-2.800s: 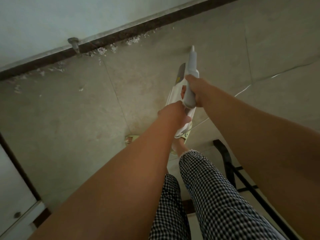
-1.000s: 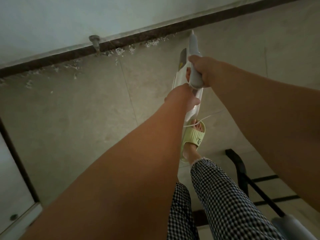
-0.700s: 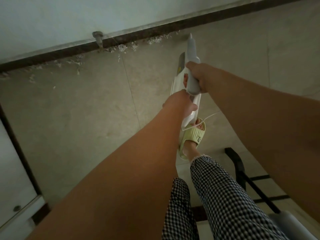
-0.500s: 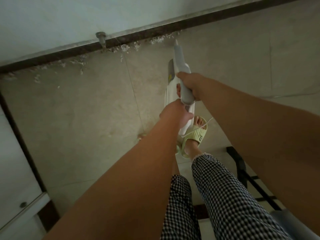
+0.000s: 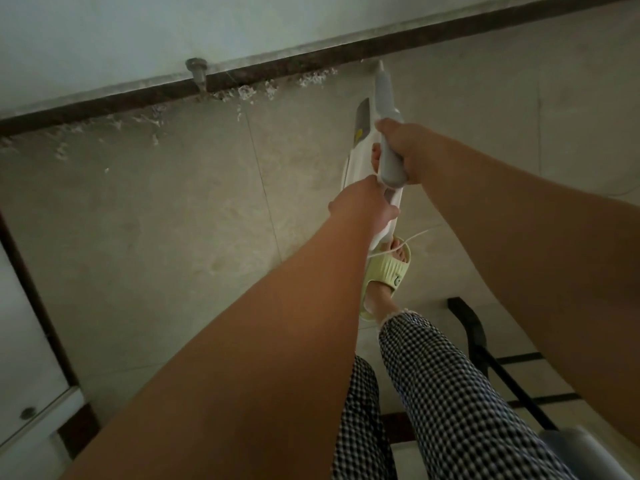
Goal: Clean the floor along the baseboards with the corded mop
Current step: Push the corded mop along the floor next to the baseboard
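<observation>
Gripped by the right hand (image 5: 407, 150) at its grey handle and the left hand (image 5: 363, 206) lower down, the corded mop (image 5: 386, 109) is angled towards the baseboard (image 5: 242, 79), where its trailing cord (image 5: 412, 235), lying by the sandalled foot (image 5: 388, 271), may be snagged.

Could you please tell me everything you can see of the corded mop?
The corded mop shows only its upper part: a white plastic body with a grey panel and a grey handle, tilted towards the baseboard. The right hand grips the handle; the left hand grips the body below. A thin white cord trails right. Its head is hidden.
</observation>
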A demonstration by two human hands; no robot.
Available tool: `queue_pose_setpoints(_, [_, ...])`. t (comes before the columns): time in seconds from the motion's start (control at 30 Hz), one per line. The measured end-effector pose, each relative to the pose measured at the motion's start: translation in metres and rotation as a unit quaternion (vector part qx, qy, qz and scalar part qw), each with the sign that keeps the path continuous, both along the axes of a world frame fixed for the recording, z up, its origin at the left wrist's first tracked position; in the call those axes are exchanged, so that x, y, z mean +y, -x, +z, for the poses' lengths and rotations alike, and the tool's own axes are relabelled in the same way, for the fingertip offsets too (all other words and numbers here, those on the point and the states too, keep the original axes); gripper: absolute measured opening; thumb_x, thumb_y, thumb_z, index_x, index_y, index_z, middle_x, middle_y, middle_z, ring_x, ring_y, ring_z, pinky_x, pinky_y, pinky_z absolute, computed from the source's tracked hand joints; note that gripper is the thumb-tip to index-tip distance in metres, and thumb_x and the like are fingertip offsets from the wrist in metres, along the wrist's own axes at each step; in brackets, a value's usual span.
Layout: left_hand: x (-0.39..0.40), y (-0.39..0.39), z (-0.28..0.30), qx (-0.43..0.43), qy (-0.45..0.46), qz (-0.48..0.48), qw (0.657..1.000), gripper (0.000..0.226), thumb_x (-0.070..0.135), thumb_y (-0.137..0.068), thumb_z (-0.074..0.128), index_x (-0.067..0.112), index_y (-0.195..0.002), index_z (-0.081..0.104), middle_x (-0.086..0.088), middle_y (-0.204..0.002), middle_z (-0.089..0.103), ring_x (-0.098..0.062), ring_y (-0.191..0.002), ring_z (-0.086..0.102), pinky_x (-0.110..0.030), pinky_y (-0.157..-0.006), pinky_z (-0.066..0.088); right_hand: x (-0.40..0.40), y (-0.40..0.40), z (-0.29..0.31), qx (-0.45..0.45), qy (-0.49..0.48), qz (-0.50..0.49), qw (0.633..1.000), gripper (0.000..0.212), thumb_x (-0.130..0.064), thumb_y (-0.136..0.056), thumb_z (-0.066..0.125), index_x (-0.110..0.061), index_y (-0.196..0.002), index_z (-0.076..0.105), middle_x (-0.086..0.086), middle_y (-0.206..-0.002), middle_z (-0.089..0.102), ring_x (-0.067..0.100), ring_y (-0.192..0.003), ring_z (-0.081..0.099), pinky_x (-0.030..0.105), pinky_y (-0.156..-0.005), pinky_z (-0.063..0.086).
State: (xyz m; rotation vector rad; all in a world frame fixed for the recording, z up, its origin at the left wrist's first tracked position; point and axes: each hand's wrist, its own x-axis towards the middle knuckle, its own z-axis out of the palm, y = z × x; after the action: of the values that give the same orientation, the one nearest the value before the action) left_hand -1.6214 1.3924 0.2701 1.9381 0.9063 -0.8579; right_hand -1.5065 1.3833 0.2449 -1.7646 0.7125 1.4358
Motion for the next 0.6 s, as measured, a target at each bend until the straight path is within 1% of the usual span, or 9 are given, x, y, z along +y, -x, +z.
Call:
queue_pose_setpoints(0.17, [0.007, -0.008, 0.000, -0.007, -0.003, 0.012, 1.000, 0.046, 0.042, -0.087, 0.064, 0.015, -0.122, 0.052, -0.002, -0.111, 0.062, -0.025, -0.104, 0.060, -0.042, -0.093, 0.048, 0.008, -0.008, 0.000, 0.005, -0.003, -0.003, 1.000, 0.028, -0.034, -0.095, 0.057, -0.012, -0.081, 0.047, 0.000, -0.061, 0.050, 0.009, -0.048, 0.048, 0.020, -0.042, 0.046])
queue_pose_setpoints(0.33, [0.008, -0.001, 0.002, -0.001, 0.000, 0.023, 1.000, 0.043, 0.040, -0.089, 0.062, 0.014, -0.122, 0.052, -0.003, -0.111, 0.062, -0.025, -0.104, 0.060, -0.039, -0.090, 0.047, 0.013, 0.000, 0.000, -0.004, -0.009, 0.015, 1.000, 0.027, -0.032, -0.097, 0.054, -0.012, -0.080, 0.045, 0.001, -0.062, 0.048, 0.010, -0.049, 0.047, 0.021, -0.041, 0.045])
queue_pose_setpoints(0.43, [0.009, 0.001, 0.005, 0.001, -0.002, 0.037, 0.999, 0.042, 0.040, -0.089, 0.062, 0.014, -0.121, 0.052, -0.003, -0.111, 0.062, -0.025, -0.104, 0.059, -0.041, -0.091, 0.047, 0.015, 0.002, 0.002, 0.001, -0.005, 0.006, 1.000, 0.027, -0.031, -0.096, 0.055, -0.012, -0.080, 0.046, 0.001, -0.061, 0.049, 0.009, -0.048, 0.047, 0.022, -0.042, 0.046])
queue_pose_setpoints(0.6, [0.009, 0.001, 0.007, 0.000, -0.002, 0.051, 0.999, 0.042, 0.041, -0.088, 0.063, 0.015, -0.120, 0.053, -0.002, -0.109, 0.062, -0.025, -0.103, 0.060, -0.041, -0.092, 0.048, 0.016, 0.000, 0.002, 0.003, 0.001, 0.014, 1.000, 0.027, -0.032, -0.095, 0.057, -0.012, -0.081, 0.046, 0.001, -0.061, 0.050, 0.009, -0.047, 0.048, 0.020, -0.040, 0.045])
